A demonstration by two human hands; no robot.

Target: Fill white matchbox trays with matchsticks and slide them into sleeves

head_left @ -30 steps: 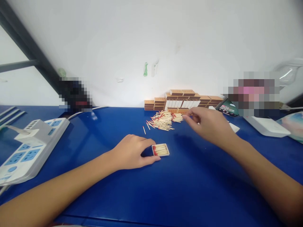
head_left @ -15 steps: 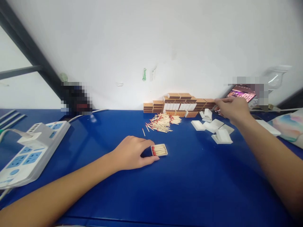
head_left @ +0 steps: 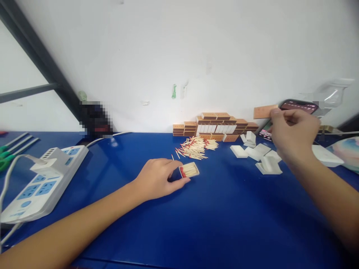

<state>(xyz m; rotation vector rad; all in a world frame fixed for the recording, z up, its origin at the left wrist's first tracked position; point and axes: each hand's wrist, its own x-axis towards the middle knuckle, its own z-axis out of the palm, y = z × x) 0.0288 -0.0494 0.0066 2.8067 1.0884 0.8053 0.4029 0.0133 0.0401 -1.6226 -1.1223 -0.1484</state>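
Note:
Between thumb and fingers, my left hand (head_left: 158, 178) grips a white matchbox tray (head_left: 198, 172) filled with red-headed matches (head_left: 189, 170), tilted slightly at the middle of the blue table. My right hand (head_left: 294, 130), raised at the right, pinches an orange-brown matchbox sleeve (head_left: 263, 111) in front of the wall. Past my left hand lies a loose heap of matches (head_left: 194, 148). Behind that heap, matchboxes (head_left: 215, 116) are stacked against the wall. Several white matchbox trays (head_left: 259, 150) lie jumbled below my right hand.
A phone (head_left: 298, 106) leans behind my right hand, near a clear plastic item (head_left: 333, 95). On the left are a white power strip (head_left: 47, 186) with a plugged-in adapter and cable, and green-handled tools (head_left: 5, 157). A white box (head_left: 327, 156) lies at the right.
My right hand has lifted the matchbox sleeve off the right end of the stack, up and to the right. The filled tray in my left hand has tilted. The camera view has shifted slightly.

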